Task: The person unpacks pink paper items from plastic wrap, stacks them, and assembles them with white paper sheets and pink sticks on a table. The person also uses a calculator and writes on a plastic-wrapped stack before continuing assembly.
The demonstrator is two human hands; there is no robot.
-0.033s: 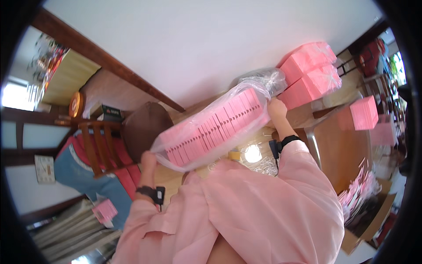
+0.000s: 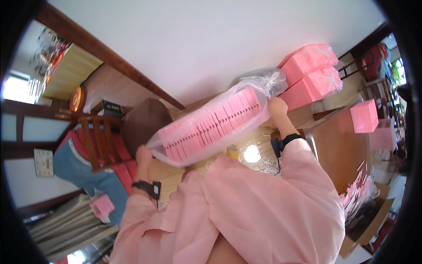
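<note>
A long clear plastic bag (image 2: 193, 122) lies slantwise before me, filled with a row of pink folded pieces (image 2: 211, 127) that have a line of small dark notches. At its lower left end, my left hand (image 2: 143, 155) is closed on the bag's gathered edge. My right hand (image 2: 278, 108) grips the opposite, upper right end, its fingers partly hidden against the plastic. Just beyond the right hand sits a crumpled clear plastic bundle (image 2: 263, 79). Pink bagged stacks (image 2: 310, 70) stand beside that bundle against the wall.
A brown stool (image 2: 147, 121) and a wooden chair (image 2: 99, 143) are on the left. White ties (image 2: 268, 165) and a yellow roll (image 2: 232, 152) lie below the bag. To the right are a wooden table (image 2: 338, 154), a pink stack (image 2: 364, 116) and a cardboard box (image 2: 373, 220) of pink scraps.
My left hand has moved slightly up and to the left, drawing the bag's end outward with it. The right hand stays almost in place on the other end.
</note>
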